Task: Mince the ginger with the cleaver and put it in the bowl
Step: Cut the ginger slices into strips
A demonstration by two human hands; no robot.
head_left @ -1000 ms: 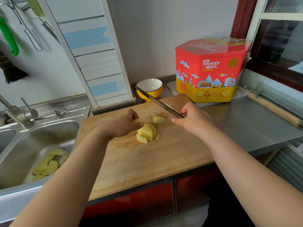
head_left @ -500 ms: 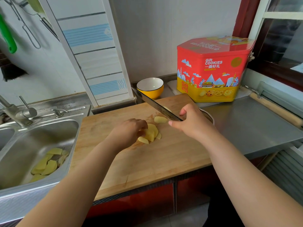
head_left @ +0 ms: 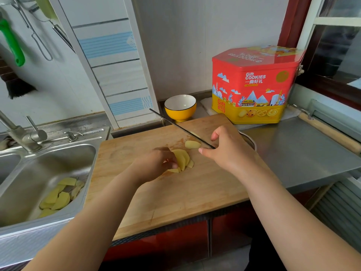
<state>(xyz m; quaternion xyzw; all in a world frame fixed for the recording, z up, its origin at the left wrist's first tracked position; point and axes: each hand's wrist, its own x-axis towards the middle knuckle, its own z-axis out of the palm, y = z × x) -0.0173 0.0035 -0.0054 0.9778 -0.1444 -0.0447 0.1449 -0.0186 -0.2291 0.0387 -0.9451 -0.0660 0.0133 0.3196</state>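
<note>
Gripping the cleaver [head_left: 181, 129] by its handle, the right hand [head_left: 227, 151] is seen at the middle of a wooden cutting board [head_left: 195, 192], its fingers curled round the grip and the blade held edge-on, angled away toward the back left. The ginger [head_left: 181, 159], a small stack of pale yellow slices, is steadied on the board by the left hand [head_left: 156, 163], whose fingers are bent down onto the near side of the pile. One loose slice [head_left: 192, 144] is seen just beside the blade, slightly apart from the stack. The yellow bowl [head_left: 180, 107], white inside, is set on the table behind the board's far edge, near the cleaver's tip. A red and yellow cookie tin [head_left: 254, 85] is placed to the right of the bowl, against the wall. More yellow slices [head_left: 58, 196] are seen lying in the steel sink [head_left: 29, 173] to the left of the board.
</note>
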